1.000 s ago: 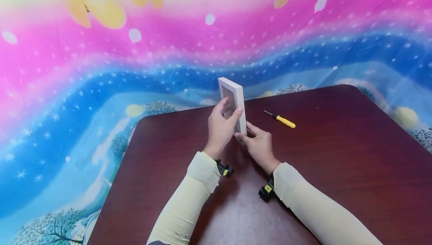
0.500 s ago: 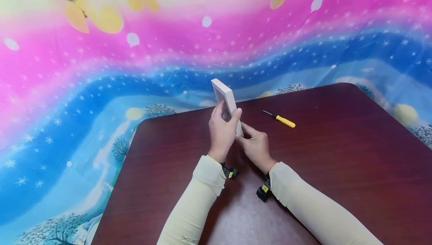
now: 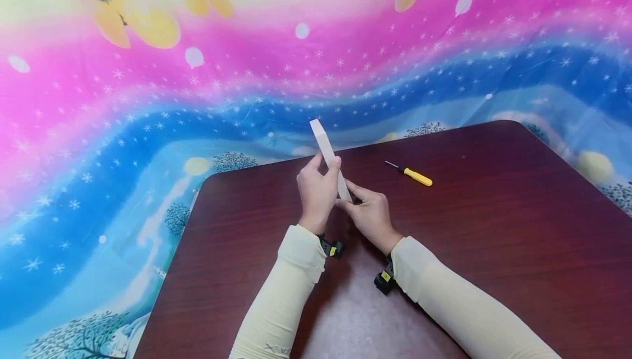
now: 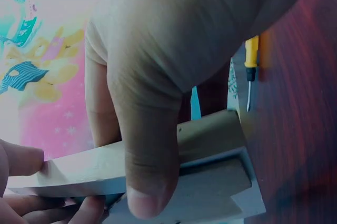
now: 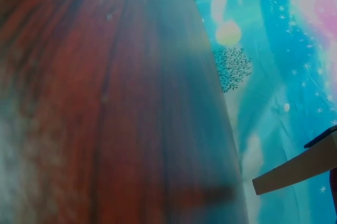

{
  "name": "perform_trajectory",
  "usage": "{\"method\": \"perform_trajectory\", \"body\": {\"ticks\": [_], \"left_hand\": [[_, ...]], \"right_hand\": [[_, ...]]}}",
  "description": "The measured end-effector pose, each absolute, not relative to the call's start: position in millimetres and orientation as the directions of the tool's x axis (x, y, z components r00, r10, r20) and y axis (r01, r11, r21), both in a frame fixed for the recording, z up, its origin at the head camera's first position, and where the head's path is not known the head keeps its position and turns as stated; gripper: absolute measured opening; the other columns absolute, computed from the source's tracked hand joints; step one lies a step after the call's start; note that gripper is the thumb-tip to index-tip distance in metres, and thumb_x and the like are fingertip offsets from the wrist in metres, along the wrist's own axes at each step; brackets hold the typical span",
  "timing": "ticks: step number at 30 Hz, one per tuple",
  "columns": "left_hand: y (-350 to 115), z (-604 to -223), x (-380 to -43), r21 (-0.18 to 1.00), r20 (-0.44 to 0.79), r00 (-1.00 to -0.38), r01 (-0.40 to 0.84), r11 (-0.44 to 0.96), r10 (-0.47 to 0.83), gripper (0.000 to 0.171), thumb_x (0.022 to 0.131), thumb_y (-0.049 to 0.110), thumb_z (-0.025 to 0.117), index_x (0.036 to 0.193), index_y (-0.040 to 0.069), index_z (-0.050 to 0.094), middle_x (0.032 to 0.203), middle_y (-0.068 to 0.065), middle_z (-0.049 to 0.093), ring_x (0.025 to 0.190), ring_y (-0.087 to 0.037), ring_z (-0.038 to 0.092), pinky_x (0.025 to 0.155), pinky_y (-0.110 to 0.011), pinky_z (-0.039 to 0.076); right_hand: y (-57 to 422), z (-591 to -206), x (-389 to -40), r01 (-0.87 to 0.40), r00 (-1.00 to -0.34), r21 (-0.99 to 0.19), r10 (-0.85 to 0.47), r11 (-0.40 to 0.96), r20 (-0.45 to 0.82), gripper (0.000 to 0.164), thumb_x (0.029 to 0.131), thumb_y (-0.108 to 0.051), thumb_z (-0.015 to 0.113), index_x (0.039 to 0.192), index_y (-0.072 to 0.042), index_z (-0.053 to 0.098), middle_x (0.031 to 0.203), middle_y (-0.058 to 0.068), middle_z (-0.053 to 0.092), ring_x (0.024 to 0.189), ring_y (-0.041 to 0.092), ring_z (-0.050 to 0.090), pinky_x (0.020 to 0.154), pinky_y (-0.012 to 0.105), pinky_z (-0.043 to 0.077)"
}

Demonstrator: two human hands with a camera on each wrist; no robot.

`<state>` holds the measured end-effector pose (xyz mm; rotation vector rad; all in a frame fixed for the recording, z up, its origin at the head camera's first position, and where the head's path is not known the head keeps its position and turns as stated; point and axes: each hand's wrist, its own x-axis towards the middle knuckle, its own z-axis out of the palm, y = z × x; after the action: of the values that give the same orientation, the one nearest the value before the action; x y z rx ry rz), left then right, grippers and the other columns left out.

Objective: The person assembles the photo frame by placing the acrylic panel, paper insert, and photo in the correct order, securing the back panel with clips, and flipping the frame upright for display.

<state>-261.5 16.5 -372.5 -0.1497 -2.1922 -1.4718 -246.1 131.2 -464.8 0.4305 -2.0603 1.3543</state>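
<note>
Between the two hands, a pale picture frame (image 3: 323, 142) is held up over the table, leaning and seen nearly edge-on in the head view. The left hand (image 3: 316, 191) grips its side, thumb along the near edge and fingers behind. The right hand (image 3: 372, 213) pinches the lower end. In the left wrist view the left thumb (image 4: 151, 182) lies across the edge of the frame (image 4: 84, 169), and right-hand fingertips (image 4: 26, 161) hold the other end. Only a corner of the picture frame (image 5: 295, 171) enters the right wrist view; the right hand is hidden there.
A yellow-handled screwdriver (image 3: 417, 176) lies on the dark red-brown table (image 3: 494, 211), right of the hands. Behind the table's far edge hangs a colourful printed cloth (image 3: 247, 79). Both wrists wear small black cameras (image 3: 384, 281).
The picture frame has tilted left and turned until its narrow edge faces the head camera; its recessed face has gone from view. Both hands shifted slightly left with it. The screwdriver stays put.
</note>
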Motion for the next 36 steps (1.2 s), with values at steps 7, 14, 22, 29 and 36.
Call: {"method": "perform_trajectory", "body": {"ticks": [7,14,22,29,36], "left_hand": [[13,-375,-264,0.828,0.479,-0.858,0.372,0.419,-0.186,0.028,0.091,0.026,0.071,0.112,0.008,0.073,0.094,-0.004,0.074,0.091,-0.017,0.067,0.077,-0.034,0.056],[11,-376,-267,0.840,0.494,-0.844,0.401,0.365,-0.210,0.021,0.089,0.027,0.073,0.102,0.011,0.075,0.092,0.000,0.074,0.082,-0.006,0.068,0.068,-0.027,0.057],[6,-377,-270,0.864,0.482,-0.840,0.409,0.293,-0.248,0.021,0.090,0.019,0.071,0.107,0.008,0.073,0.099,-0.005,0.073,0.086,-0.016,0.070,0.072,-0.034,0.058],[0,-376,-270,0.904,0.422,-0.869,0.382,0.193,-0.259,0.026,0.091,0.015,0.069,0.113,0.002,0.071,0.104,-0.009,0.072,0.089,-0.017,0.070,0.075,-0.037,0.057],[-3,-379,-269,0.929,0.370,-0.891,0.350,0.124,-0.262,0.026,0.090,0.013,0.068,0.114,0.001,0.071,0.105,-0.010,0.072,0.090,-0.017,0.069,0.077,-0.037,0.057]], "right_hand": [[127,-463,-246,-0.580,-0.734,-0.666,0.054,0.470,0.677,0.054,0.080,-0.023,0.083,0.130,-0.019,0.063,0.112,0.004,0.070,0.082,0.011,0.068,0.066,0.037,0.057],[124,-461,-245,-0.622,-0.658,-0.567,0.031,0.541,0.752,0.056,0.076,-0.020,0.086,0.128,-0.012,0.065,0.108,0.009,0.071,0.077,0.014,0.066,0.062,0.034,0.056],[123,-457,-246,-0.603,-0.662,-0.535,0.005,0.592,0.750,0.055,0.074,-0.023,0.087,0.124,-0.010,0.068,0.084,0.004,0.070,0.063,0.010,0.053,0.053,0.028,0.045],[123,-454,-246,-0.616,-0.680,-0.565,-0.008,0.549,0.734,0.054,0.075,-0.027,0.087,0.124,-0.013,0.069,0.095,0.004,0.071,0.069,0.012,0.055,0.053,0.026,0.044],[126,-452,-244,-0.607,-0.724,-0.634,-0.004,0.480,0.690,0.049,0.078,-0.029,0.084,0.122,-0.015,0.070,0.096,0.005,0.073,0.073,0.011,0.065,0.052,0.025,0.050]]}}
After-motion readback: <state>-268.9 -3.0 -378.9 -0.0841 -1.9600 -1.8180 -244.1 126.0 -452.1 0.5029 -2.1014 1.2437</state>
